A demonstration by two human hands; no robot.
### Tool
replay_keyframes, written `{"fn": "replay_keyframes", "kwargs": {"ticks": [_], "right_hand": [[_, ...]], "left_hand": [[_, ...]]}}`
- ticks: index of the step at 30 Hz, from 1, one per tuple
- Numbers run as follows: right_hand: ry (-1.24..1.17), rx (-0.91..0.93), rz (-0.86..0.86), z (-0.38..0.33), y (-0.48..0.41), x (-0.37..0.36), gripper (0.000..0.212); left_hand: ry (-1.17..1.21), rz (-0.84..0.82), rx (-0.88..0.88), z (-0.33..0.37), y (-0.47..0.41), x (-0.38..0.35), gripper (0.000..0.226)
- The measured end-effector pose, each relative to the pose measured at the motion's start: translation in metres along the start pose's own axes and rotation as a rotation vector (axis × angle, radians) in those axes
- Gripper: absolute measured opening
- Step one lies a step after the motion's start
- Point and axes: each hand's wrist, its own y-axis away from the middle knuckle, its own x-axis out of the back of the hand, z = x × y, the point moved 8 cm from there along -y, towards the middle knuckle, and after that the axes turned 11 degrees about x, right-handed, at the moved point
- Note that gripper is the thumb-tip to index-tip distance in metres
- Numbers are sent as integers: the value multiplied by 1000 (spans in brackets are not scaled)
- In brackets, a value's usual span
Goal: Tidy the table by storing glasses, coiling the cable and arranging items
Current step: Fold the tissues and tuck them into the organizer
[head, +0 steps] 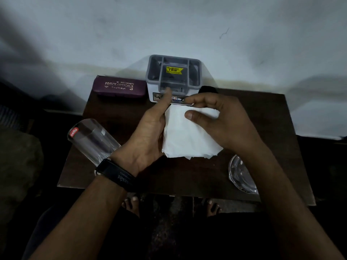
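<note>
A folded white tissue (187, 136) lies over the middle of the dark wooden table (169, 177). My left hand (150, 132) holds its left edge, thumb raised, and my right hand (221, 119) pinches its top right corner. A shut purple glasses case (120, 88) marked "Prince Opticals" rests at the back left. Beside it stands a grey compartment organizer (173, 76) with a yellow price sticker. A small black object (207, 89) peeks out behind my right hand.
A clear drinking glass (90, 137) with a red label stands at the table's left edge, near my left wrist. A clear glass dish (241, 175) sits at the front right, partly under my right forearm. A white wall runs behind the table. My bare feet show below.
</note>
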Motion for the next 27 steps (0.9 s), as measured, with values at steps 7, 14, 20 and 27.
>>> {"fn": "replay_keyframes", "kwargs": {"ticks": [7,14,20,27], "right_hand": [[46,32,39,-1,1,2,33],[-561,-404,-144,31,17,-8,51],[-596,-374,56,40,14,2,27],[-431,-410,102,50,11,-2,10]], "left_hand": [[-301,93,-103,-3,-2,13,17],[-197,81,-244,15,2,15,30],[-284,239,-335,22,7,24,24],[-204,429,-381,29,7,46,19]]}}
